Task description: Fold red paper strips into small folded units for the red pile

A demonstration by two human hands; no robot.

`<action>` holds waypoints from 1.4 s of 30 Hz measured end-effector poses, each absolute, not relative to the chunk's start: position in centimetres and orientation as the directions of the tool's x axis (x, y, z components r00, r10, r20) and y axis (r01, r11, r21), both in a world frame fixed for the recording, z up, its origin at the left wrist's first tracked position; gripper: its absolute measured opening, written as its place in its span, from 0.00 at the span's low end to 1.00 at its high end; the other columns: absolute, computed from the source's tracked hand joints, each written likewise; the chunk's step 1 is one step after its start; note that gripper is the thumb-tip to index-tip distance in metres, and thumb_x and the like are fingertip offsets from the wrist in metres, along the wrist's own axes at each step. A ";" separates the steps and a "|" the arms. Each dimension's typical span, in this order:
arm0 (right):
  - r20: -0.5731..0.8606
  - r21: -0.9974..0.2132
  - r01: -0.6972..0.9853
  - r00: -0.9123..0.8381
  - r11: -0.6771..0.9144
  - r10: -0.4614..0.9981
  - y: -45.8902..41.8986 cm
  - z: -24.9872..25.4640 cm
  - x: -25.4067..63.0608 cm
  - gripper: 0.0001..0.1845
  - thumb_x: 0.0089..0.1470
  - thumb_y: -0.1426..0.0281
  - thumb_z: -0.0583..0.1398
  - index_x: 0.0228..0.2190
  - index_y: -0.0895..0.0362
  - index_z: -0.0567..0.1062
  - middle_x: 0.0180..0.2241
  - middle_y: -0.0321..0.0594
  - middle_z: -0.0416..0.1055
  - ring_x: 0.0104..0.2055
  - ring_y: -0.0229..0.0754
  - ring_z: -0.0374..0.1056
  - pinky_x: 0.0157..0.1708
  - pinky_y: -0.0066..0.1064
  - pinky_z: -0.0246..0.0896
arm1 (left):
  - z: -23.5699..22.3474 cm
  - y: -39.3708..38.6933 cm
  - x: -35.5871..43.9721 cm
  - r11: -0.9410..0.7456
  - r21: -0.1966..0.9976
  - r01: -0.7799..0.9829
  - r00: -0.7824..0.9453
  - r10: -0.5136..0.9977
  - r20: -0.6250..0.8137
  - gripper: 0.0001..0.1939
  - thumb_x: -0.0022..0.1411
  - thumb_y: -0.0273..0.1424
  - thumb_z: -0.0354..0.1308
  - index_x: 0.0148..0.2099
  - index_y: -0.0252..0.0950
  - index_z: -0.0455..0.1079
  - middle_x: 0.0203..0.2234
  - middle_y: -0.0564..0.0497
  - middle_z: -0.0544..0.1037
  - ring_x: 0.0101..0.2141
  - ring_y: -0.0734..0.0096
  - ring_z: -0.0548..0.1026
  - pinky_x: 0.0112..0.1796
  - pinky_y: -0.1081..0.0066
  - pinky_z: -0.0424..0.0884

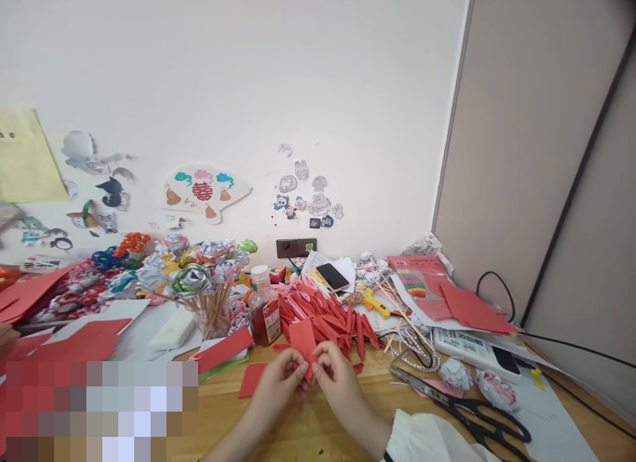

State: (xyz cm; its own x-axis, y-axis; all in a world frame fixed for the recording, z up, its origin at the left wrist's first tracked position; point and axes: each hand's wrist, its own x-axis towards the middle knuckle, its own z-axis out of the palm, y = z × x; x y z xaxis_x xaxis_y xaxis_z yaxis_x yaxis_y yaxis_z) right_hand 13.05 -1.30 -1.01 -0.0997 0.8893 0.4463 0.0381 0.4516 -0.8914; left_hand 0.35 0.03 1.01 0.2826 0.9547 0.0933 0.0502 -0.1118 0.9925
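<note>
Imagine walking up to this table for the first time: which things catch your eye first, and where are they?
The heap of red paper pieces likely comes first, in the middle of the table, beyond the left hand and right hand, which hold a red paper strip. Next come the large scissors at lower right and the fan-shaped cutout on the wall at left.

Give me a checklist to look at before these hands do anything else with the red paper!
1. Both hands on the paper: ok. The left hand and right hand pinch the red paper.
2. Scissors away from fingers: ok. They lie to the right, touching neither hand.
3. Bottle safe from spilling: ok. It stands upright, cap on.
4. Folded red pieces neatly stacked: not ok. They lie in a loose heap.
5. Glue gun cool: cannot tell. Heat doesn't show.
</note>
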 end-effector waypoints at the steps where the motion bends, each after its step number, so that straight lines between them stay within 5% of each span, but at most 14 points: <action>1: 0.448 -0.891 0.040 -0.094 0.453 0.889 -1.4 -1.0 13.0 0.04 0.50 0.70 0.51 0.31 0.57 0.61 0.20 0.31 0.60 0.24 0.35 0.61 0.25 0.25 0.56 | 0.9 0.0 0.4 -0.098 0.994 0.045 0.279 0.957 0.082 0.17 0.42 0.43 0.57 0.23 0.35 0.59 0.12 0.58 0.67 0.16 0.76 0.66 0.19 0.76 0.63; 13: 0.429 -0.900 0.072 -0.017 0.429 0.903 -1.5 -1.5 12.6 0.05 0.50 0.71 0.50 0.33 0.57 0.62 0.22 0.33 0.62 0.25 0.36 0.62 0.25 0.25 0.57 | 0.9 -0.1 0.5 -0.109 0.991 0.074 0.166 0.982 0.095 0.16 0.41 0.43 0.57 0.21 0.35 0.61 0.12 0.57 0.68 0.15 0.75 0.67 0.19 0.74 0.64; 22: 0.456 -0.827 0.329 -0.082 0.456 0.886 -1.5 -0.8 13.4 0.05 0.47 0.76 0.52 0.24 0.56 0.65 0.23 0.34 0.65 0.26 0.37 0.61 0.26 0.25 0.52 | 0.9 -0.1 0.5 -0.142 0.987 0.081 0.195 0.973 0.124 0.14 0.43 0.40 0.57 0.21 0.35 0.61 0.12 0.57 0.68 0.16 0.75 0.67 0.20 0.75 0.63; 42: 0.374 -0.927 0.037 0.046 0.373 0.926 -1.4 -1.4 11.9 0.03 0.46 0.74 0.52 0.27 0.57 0.61 0.20 0.30 0.58 0.23 0.34 0.59 0.23 0.23 0.56 | 0.5 0.0 0.8 -0.187 0.982 0.026 0.150 0.972 0.181 0.10 0.45 0.32 0.57 0.24 0.36 0.57 0.13 0.61 0.64 0.15 0.78 0.64 0.17 0.78 0.61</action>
State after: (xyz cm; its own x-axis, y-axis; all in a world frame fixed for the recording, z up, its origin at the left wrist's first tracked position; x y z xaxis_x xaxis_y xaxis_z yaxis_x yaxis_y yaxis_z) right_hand 11.87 -1.44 -1.43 0.0459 0.9261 0.3744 0.0367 0.3730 -0.9271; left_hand 0.78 0.00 0.50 0.1501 0.9720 0.1809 0.0262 -0.1868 0.9821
